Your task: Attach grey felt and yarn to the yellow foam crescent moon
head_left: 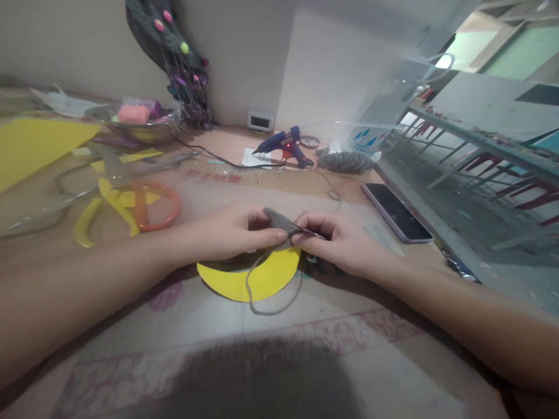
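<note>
Forearms (102,285) flank a yellow crescent (229,284), its gray upper end (279,222) clamped between left fingers (273,236) and right fingers (312,244).

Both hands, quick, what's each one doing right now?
Left hand: closed, holding the yellow crescent at its end covered in grey yarn.
Right hand: closed, fingers pinched beside that end; exactly what they grip can't be told.

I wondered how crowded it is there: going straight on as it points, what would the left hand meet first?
Beyond the grey piece it pinches, the left hand would probably meet the right hand, close ahead of it; exact depth is unclear.
</note>
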A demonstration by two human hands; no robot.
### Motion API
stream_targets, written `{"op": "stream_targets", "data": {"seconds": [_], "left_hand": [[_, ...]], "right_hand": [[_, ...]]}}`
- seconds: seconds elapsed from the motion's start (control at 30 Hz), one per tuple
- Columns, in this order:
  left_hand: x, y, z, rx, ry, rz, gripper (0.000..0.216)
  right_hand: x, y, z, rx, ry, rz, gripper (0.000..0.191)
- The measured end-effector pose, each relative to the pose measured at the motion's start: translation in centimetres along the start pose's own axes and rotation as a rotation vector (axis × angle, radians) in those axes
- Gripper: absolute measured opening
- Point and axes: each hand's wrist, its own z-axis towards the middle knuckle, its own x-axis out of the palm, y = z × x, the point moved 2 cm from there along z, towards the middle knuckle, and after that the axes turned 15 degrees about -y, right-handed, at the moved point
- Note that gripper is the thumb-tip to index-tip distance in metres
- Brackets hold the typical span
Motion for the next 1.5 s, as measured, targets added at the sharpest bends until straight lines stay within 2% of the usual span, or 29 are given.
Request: {"op": "stream_targets", "data": {"seconds": [0.17, 0.23, 0.43, 0.67, 1.07, 1.5], "left_hand": [[0.1, 0.0, 0.2, 0.009, 0.007, -0.015, 0.035], [0.1, 0.0, 0.2, 0.006, -0.004, -0.021, 0.033], [-0.1, -0.3, 0.0, -0.016, -0.009, -0.083, 0.025], [-0.1, -0.6, 0.0, -0.014, -0.011, -0.06, 0.023], [-0.1, -0.8, 0.0, -0.002, -0.019, -0.046, 0.018], [-0.2, -0.7, 0.0, 0.029, -0.019, -0.037, 0.019]], "right_hand": [[0.1, -0.2, -0.1, -0.021, 0.019, -0.022, 0.014], [-0.1, -0.2, -0.1, -0.088, -0.002, -0.043, 0.019], [-1.9, 0.2, -0.2, -0.694, -0.242, -0.37, 0.026], [-2.3, 0.1, -0.3, -1.018, -0.219, -0.664, 0.024], [-2.2, 0.1, -0.1, -1.121, -0.223, -0.771, 0.024], [-2.1, 0.1, -0.2, -1.131, -0.217, -0.862, 0.025]]}}
